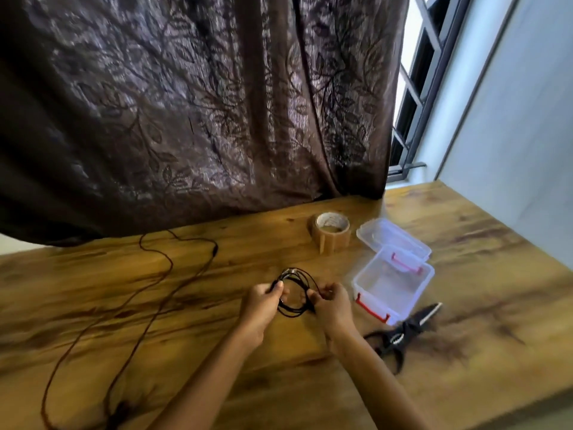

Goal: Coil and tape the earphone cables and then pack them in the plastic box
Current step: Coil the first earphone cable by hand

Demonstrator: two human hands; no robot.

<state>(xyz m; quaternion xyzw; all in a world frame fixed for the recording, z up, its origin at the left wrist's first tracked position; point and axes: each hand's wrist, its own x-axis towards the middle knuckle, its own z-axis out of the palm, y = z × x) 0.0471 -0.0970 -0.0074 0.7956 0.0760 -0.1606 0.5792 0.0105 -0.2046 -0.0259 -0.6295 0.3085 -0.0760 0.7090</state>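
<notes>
We grip a coiled black cable [294,293] in left hand [260,301] and right hand [331,305], beside the open plastic box [392,282]; bare table [496,274] lies beyond.

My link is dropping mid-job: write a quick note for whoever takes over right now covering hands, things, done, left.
Hands: left hand and right hand each pinch a side of the coiled black cable.
Things: second cable lies uncoiled on the table, to the left. To the right are the tape roll, the open plastic box, which looks empty, its lid behind it, and scissors.
Done: one cable coiled; no tape visible on it.
Left: tape this coil, coil and tape the second cable, pack both in the box.
</notes>
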